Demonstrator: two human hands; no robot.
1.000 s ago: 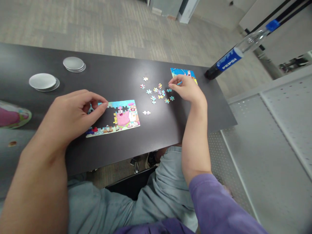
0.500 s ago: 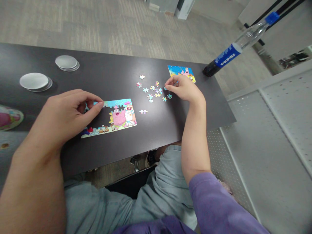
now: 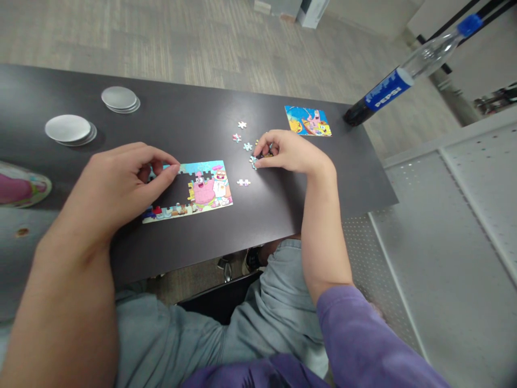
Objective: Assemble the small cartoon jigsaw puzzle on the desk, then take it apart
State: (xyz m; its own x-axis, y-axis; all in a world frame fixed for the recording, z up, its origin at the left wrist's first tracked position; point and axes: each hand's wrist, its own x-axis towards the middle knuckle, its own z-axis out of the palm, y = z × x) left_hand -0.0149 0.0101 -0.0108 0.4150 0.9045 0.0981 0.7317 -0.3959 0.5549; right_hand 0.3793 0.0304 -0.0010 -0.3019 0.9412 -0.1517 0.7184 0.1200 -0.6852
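A partly assembled cartoon jigsaw puzzle (image 3: 205, 189) lies on the dark table, with a gap in its left middle. My left hand (image 3: 129, 175) covers its left end, thumb and forefinger pinched at the top border; whatever they hold is hidden. Over the loose pieces is my right hand (image 3: 288, 152), its thumb and forefinger closing on a small puzzle piece (image 3: 252, 162). Under that palm, other pieces are mostly hidden. Just left of these fingers lie a pale blue piece (image 3: 247, 146), a pinkish piece (image 3: 237, 138) and two joined pieces (image 3: 243, 182).
A cartoon picture card (image 3: 309, 121) sits at the back right, beside a Pepsi bottle (image 3: 383, 94). Two stacks of white discs, a nearer stack (image 3: 68, 128) and a farther stack (image 3: 119, 98), stand at left. A printed rounded container (image 3: 24, 186) is at the left edge.
My right hand has moved left and slightly nearer me across the loose pieces, uncovering the picture card. My left hand keeps its pinch at the puzzle. The whole view has shifted slightly.
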